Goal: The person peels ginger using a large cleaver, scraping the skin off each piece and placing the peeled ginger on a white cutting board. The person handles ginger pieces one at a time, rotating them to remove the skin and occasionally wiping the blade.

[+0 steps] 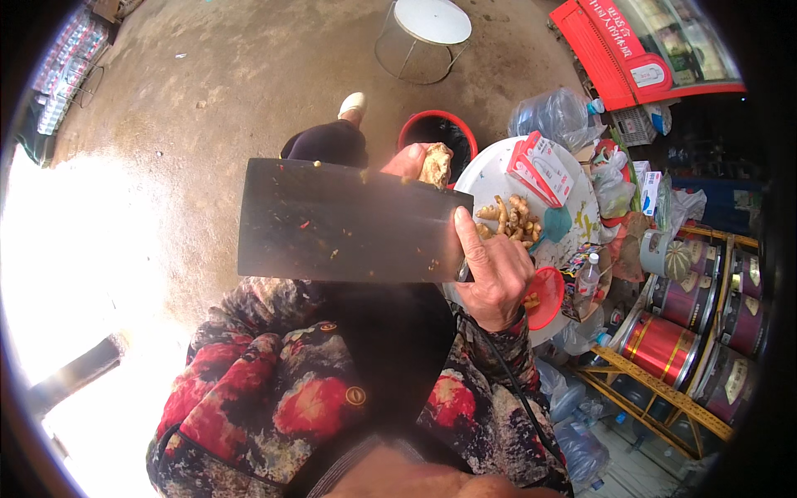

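A broad dark cleaver blade spans the middle of the view, flecked with small bits. My right hand grips it at its right end, with the index finger laid along the blade. Just beyond the upper edge of the blade, my left hand holds a piece of ginger root; most of that hand is hidden behind the blade. A heap of ginger lies on a round white table to the right. Beside my right wrist is a red plastic bowl with a few yellowish pieces inside.
A red-rimmed bin with a dark liner stands beyond my left hand. The table also bears red-and-white boxes and a clear bottle. Farther off are a round stool, a large water jug and a rack of drums.
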